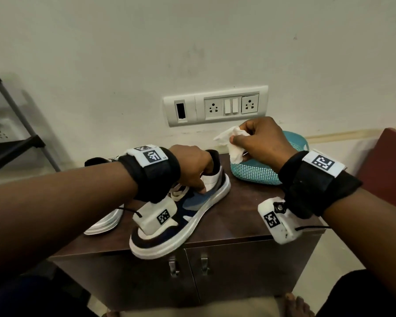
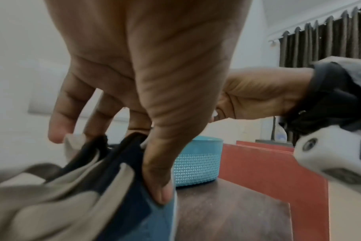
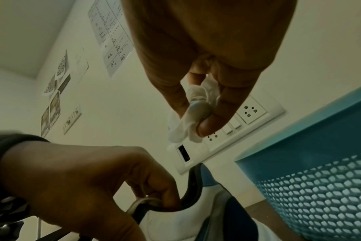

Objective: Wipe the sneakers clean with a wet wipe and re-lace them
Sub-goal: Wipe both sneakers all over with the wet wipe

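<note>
The left hand [image 1: 192, 165] grips the collar of the sneaker [image 1: 181, 209] lying at the cabinet's [image 1: 238, 227] front edge. The right hand [image 1: 261, 140] pinches a crumpled wipe [image 1: 234, 145] above the basket [image 1: 256, 172] at the back.

We saw a dark wood-grain cabinet top [image 1: 249, 213], faintly glossy; a teal plastic mesh basket [image 1: 256, 172] at its one o'clock; a soft, crumpled white wipe [image 1: 234, 143]; the sneaker [image 1: 192, 202] in matt cloth with a smooth white sole.

The left arm hides most of the second sneaker [image 1: 101, 223]; the nearer sneaker [image 2: 52, 195] shows blurred.
</note>
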{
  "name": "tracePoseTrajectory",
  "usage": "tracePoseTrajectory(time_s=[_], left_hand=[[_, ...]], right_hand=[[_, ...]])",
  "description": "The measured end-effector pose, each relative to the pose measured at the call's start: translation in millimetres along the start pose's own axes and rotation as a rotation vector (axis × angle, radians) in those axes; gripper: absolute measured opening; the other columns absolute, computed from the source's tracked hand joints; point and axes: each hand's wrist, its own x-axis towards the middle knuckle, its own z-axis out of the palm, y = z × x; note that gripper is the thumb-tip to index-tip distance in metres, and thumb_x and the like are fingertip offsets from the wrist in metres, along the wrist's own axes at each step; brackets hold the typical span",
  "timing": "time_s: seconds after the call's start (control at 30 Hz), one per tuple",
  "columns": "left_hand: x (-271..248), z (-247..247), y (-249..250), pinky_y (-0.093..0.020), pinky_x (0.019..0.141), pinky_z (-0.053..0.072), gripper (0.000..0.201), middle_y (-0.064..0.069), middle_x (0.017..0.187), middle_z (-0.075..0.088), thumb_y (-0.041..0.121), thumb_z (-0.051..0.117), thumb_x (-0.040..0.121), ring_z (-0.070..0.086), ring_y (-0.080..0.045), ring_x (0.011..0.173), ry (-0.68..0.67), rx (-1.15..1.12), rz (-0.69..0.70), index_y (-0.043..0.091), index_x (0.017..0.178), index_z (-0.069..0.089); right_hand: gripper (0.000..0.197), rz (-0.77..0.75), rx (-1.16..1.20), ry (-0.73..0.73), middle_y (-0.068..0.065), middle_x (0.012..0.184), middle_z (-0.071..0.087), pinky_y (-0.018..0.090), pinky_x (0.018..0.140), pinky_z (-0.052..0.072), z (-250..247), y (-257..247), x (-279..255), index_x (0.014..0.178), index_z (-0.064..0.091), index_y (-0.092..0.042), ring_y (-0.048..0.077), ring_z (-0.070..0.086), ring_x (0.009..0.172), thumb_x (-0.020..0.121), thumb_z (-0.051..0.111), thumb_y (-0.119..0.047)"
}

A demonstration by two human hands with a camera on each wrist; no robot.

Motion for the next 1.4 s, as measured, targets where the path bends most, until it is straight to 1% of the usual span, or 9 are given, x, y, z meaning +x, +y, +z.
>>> tracePoseTrajectory(time_s=[0.17,0.37,0.53,0.67,0.77,0.9,1.0,1.17,1.4], left_hand=[[-10,-5,2,-0.032,0.065,0.042,0.029,0.009,0.076,0.057,0.033,0.072,0.081,0.059,-0.023,0.082,0.149,0.244,0.191,0.034,0.107,0.060],[-20,14,-18,-0.037,0.080,0.047,0.019,0.011,0.106,0.068,0.022,0.062,0.086,0.060,-0.021,0.099,0.302,0.399,0.348,0.034,0.100,0.065],[-39,18,-36,-0.040,0.083,0.052,0.040,0.009,0.115,0.058,0.034,0.060,0.074,0.057,-0.018,0.105,0.283,-0.058,0.205,0.039,0.114,0.062],[-47,15,-21,-0.031,0.076,0.049,0.030,0.014,0.091,0.064,0.060,0.058,0.082,0.060,-0.005,0.086,0.460,-0.522,0.202,0.035,0.094,0.069],[-43,32,-5,-0.030,0.071,0.050,0.035,0.012,0.081,0.068,0.063,0.056,0.090,0.062,-0.005,0.076,0.357,-0.656,0.218,0.031,0.092,0.070],[-35,43,-4,-0.032,0.075,0.052,0.029,0.009,0.085,0.071,0.052,0.058,0.094,0.065,-0.009,0.079,0.309,-0.697,0.314,0.027,0.094,0.073],[-31,41,-8,-0.026,0.076,0.051,0.013,0.020,0.078,0.070,0.040,0.063,0.096,0.063,0.000,0.072,0.247,-0.741,0.353,0.031,0.094,0.071],[-25,44,-9,-0.017,0.071,0.045,0.013,0.026,0.071,0.065,0.034,0.064,0.097,0.059,0.008,0.067,0.306,-0.723,0.338,0.026,0.105,0.071],[-26,47,-14,-0.031,0.076,0.051,0.020,0.003,0.088,0.073,0.035,0.058,0.100,0.065,-0.009,0.076,0.218,-0.801,0.428,0.021,0.103,0.071]], right_hand=[[0.006,0.015,0.058,0.049,0.010,0.085,0.075,0.041,0.064,0.065,-19,2,-6,0.089,0.073,-0.005,0.022,0.076,0.072,0.089,0.074,-0.012],[0.005,0.046,0.034,-0.010,0.013,0.083,0.075,0.043,0.065,0.064,-34,21,-16,0.087,0.073,-0.007,0.029,0.075,0.071,0.088,0.075,-0.010],[0.006,0.077,-0.072,-0.089,0.008,0.079,0.076,0.046,0.064,0.063,-35,41,-31,0.081,0.073,-0.015,0.031,0.075,0.073,0.087,0.077,-0.015],[0.003,0.093,-0.035,-0.116,0.005,0.075,0.076,0.032,0.051,0.056,-31,52,-53,0.086,0.075,-0.012,0.022,0.071,0.065,0.087,0.077,-0.012],[0.005,0.094,0.033,-0.106,0.005,0.076,0.077,0.030,0.051,0.055,-23,56,-74,0.093,0.077,-0.010,0.020,0.070,0.063,0.089,0.076,-0.009],[0.004,0.119,0.031,0.052,-0.001,0.079,0.078,0.045,0.077,0.062,-7,69,-90,0.086,0.079,-0.016,0.017,0.075,0.076,0.089,0.077,-0.015],[0.011,0.090,0.118,0.266,-0.005,0.090,0.079,0.040,0.089,0.059,17,64,-104,0.098,0.079,-0.015,0.008,0.073,0.088,0.093,0.072,-0.022],[0.031,-0.102,0.153,0.479,0.008,0.108,0.067,0.012,0.084,0.045,86,40,-147,0.106,0.076,-0.005,-0.001,0.063,0.098,0.103,0.051,-0.024],[0.028,-0.201,0.075,0.618,-0.007,0.110,0.072,0.020,0.094,0.049,115,51,-160,0.115,0.075,-0.020,0.009,0.067,0.107,0.091,0.073,-0.004]])
